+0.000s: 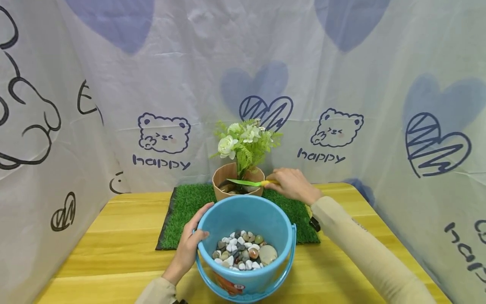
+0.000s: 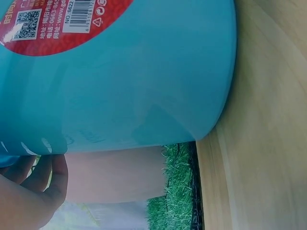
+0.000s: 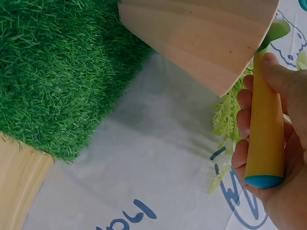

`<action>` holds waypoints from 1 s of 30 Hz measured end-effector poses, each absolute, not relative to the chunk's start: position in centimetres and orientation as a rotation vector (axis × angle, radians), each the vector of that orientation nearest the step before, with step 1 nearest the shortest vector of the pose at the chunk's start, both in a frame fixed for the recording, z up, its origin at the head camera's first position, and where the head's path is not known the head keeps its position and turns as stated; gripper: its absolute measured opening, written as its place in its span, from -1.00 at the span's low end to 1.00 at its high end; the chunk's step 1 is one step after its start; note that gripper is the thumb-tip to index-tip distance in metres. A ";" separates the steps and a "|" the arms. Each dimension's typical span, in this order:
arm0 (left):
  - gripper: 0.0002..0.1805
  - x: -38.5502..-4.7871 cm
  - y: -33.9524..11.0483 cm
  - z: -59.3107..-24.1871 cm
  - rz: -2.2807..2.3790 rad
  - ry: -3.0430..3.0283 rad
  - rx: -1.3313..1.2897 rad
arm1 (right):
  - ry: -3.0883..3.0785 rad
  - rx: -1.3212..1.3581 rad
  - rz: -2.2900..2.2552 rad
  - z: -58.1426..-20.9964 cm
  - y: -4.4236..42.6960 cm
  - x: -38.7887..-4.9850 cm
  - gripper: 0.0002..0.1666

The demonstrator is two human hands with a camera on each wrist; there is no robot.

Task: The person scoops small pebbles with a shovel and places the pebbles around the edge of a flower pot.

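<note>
A blue bucket (image 1: 243, 215) with pebbles (image 1: 241, 253) in it stands near the front of the table. My left hand (image 1: 187, 242) holds its left rim, thumb over the edge and fingers against the outer wall. Behind it is a brown flower pot (image 1: 220, 177) with an artificial white-flowered plant (image 1: 248, 141). My right hand (image 1: 292, 185) grips the yellow handle (image 3: 266, 124) of a small garden trowel (image 1: 247, 183). The trowel's green blade lies across the pot's opening, pointing left. Some stones show inside the pot; the bucket hides part of its lower wall.
A green artificial grass mat (image 1: 190, 215) lies under the pot and reaches behind the bucket. The yellow wood-grain table (image 1: 125, 236) is enclosed by printed white cloth (image 1: 197, 101) at the back and sides. The bucket's blue carrying handle (image 1: 290, 266) hangs down in front.
</note>
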State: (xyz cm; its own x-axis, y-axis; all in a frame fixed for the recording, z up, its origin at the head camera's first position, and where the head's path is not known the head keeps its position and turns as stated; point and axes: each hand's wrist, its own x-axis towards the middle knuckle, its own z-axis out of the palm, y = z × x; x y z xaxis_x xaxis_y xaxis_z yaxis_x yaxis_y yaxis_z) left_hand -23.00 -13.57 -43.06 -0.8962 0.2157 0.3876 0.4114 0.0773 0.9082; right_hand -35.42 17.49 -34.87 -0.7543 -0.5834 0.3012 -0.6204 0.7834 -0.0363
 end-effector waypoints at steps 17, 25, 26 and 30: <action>-0.24 -22.9 -13.6 -43.1 -1.947 -2.179 -0.662 | -2.633 0.894 0.293 -35.4 17.5 -35.5 -0.66; -0.23 -22.9 -13.6 -43.2 -1.937 -2.177 -0.672 | -2.608 0.889 0.320 -35.8 17.3 -34.5 -0.72; -0.23 -23.0 -13.6 -43.2 -1.936 -2.176 -0.672 | -2.597 0.884 0.327 -35.9 17.1 -34.3 -0.73; -0.23 -23.0 -13.7 -43.2 -1.931 -2.180 -0.669 | -2.554 0.866 0.382 -36.5 16.6 -33.2 -0.76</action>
State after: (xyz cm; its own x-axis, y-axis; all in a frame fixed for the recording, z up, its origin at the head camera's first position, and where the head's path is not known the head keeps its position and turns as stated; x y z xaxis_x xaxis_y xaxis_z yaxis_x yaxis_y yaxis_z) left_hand -23.04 -13.65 -43.25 -0.8886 0.2261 0.3990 0.4234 0.0702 0.9032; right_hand -33.21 16.60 -36.52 -0.7203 -0.5140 0.4657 -0.6277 0.7687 -0.1224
